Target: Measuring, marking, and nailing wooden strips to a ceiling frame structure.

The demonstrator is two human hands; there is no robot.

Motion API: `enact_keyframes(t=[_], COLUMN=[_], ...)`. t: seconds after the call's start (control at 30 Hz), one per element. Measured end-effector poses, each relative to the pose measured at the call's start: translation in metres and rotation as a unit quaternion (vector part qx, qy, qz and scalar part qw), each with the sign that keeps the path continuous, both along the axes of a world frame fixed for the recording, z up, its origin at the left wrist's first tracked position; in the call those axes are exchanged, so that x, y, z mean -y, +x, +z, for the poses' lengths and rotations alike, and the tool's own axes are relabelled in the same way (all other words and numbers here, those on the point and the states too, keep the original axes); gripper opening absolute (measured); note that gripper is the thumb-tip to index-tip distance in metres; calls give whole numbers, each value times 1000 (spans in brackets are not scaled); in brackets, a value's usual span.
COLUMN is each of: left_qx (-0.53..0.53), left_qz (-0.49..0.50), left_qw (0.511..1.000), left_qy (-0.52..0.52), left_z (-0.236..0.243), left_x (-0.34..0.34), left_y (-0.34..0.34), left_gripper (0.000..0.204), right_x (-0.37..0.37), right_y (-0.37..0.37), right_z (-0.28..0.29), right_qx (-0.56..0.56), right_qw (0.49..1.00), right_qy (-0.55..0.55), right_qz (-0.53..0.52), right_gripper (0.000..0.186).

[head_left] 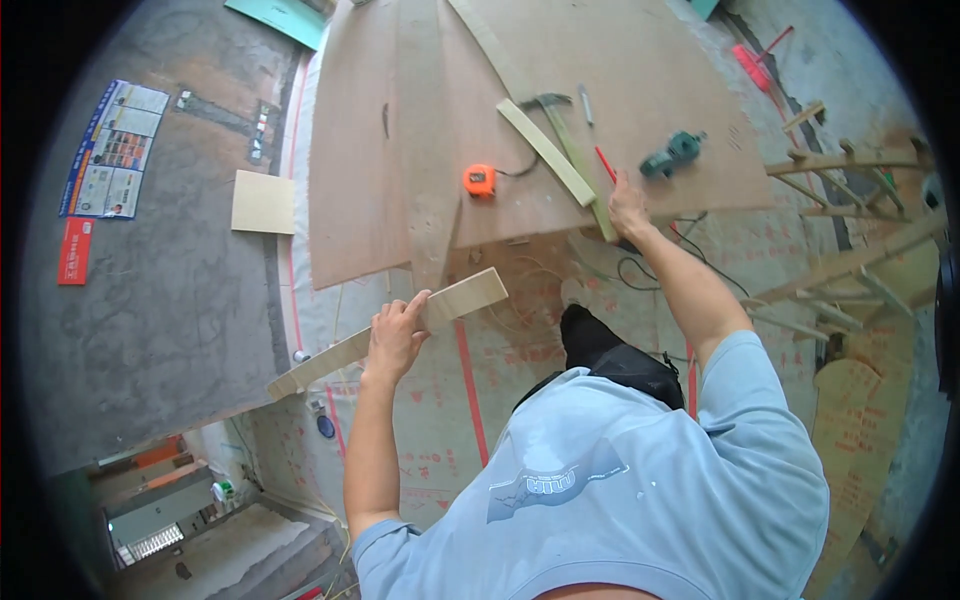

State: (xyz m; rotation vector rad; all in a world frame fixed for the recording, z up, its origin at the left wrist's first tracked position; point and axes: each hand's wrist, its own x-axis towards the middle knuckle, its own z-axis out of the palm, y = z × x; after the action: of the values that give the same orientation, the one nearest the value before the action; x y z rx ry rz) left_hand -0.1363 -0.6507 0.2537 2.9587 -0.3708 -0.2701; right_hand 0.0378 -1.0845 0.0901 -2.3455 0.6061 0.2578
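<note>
My left hand point(397, 335) grips a flat, pale wooden strip point(470, 298) near its middle, at the near edge of a large plywood sheet point(360, 220). My right hand point(627, 203) is over the sheet's near right edge, its fingers closed on a red pencil point(605, 163). Just left of that hand lie a hammer point(547, 101) with a greenish handle and a short pale wood strip point(545, 152). An orange tape measure point(479, 180) sits on the sheet between my hands. Beyond the right hand rests a green power tool point(672, 154).
A slim white tool point(585, 103) and a longer wood strip point(487, 45) lie farther up the sheet. Black cable point(630, 268) trails over the covered floor. A wooden ladder point(850, 270) is at the right. At left, a grey slab point(190, 330) bears a square board point(263, 203) and leaflets point(115, 150).
</note>
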Motion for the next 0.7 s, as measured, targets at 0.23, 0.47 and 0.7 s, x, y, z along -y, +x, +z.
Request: enact_keyframes(t=[0.23,0.47,0.7], left_qx=[-40,-72,-66], left_qz=[-71,-172,-225], left_qw=[990,961,955], left_qy=[119,205,183], left_z=[-11,-55,-93], left_x=[-63,-125,-164], left_y=[106,183,184], left_gripper=[56,32,39], right_x=[-15,-44,-22], right_y=[-4,-24,-12], right_z=[23,32,26], right_qx=[23,47,-20], right_qw=[954,966,975], right_qy=[-244,-149,-133], right_qz=[173,204,180], right_gripper=[46,58,57])
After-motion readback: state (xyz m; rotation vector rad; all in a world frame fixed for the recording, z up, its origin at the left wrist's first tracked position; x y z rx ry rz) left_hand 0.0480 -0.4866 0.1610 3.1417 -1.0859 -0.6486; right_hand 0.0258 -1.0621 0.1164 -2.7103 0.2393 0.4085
